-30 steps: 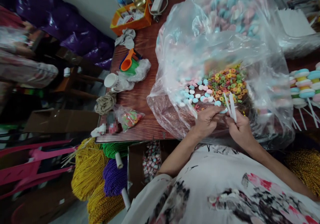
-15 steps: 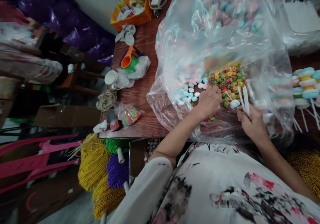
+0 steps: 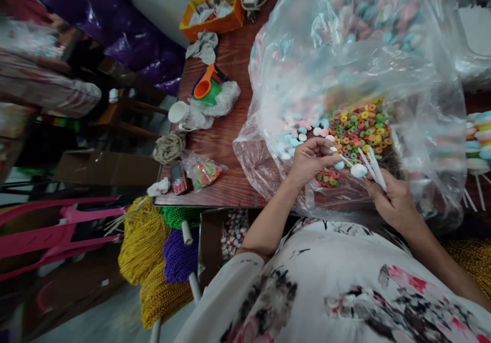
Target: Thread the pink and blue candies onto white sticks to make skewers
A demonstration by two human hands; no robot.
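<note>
My right hand (image 3: 393, 197) is closed round several white sticks (image 3: 375, 168). A blue-and-white puffy piece (image 3: 359, 170) is by the end of a stick pointing left from that hand. My left hand (image 3: 312, 160) is pinched near that stick's tip; what its fingertips hold is too small to make out. Beyond the hands lies a heap of small coloured rings (image 3: 362, 126). A smaller cluster of red and green rings (image 3: 328, 177) sits below my left hand. Loose pastel round pieces (image 3: 302, 137) lie to its left, at the mouth of a clear plastic bag (image 3: 406, 67).
Skewers threaded with pastel pieces (image 3: 479, 143) stand at the right. Left on the wooden table (image 3: 215, 154) are a white mug (image 3: 178, 112), an orange scoop (image 3: 202, 88) and a small bag of coloured rings (image 3: 205, 173). An orange bin (image 3: 213, 18) stands behind; yellow cord bundles (image 3: 140, 241) hang below.
My left hand has come up from the ring heap, and its pinched fingers are now at the stick's tip. My right hand still holds the sticks. The whole view has shifted slightly.
</note>
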